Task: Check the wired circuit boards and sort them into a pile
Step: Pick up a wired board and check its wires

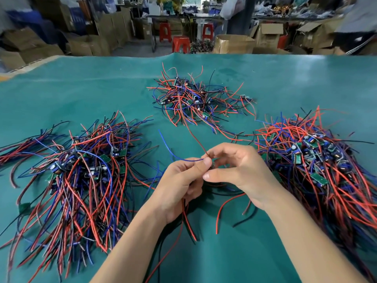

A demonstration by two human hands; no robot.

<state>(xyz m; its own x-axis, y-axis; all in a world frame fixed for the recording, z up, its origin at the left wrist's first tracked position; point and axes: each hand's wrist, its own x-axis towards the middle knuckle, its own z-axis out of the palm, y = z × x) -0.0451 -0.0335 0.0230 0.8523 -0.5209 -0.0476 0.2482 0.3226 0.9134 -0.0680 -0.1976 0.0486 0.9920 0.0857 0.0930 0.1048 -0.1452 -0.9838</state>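
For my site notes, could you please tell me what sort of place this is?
Probably a small electronics assembly workshop: piles of wired circuit boards lie on a green work mat, with cardboard boxes and red stools behind.

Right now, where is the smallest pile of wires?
In the head view, the smallest pile lies at the far middle of the green mat, beyond both hands, between and behind the big left pile and the big right pile.

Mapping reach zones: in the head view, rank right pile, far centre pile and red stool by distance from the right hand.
From the right hand:
1. Right pile, just beside it on the right.
2. Far centre pile, ahead on the mat.
3. Red stool, beyond the table edge.
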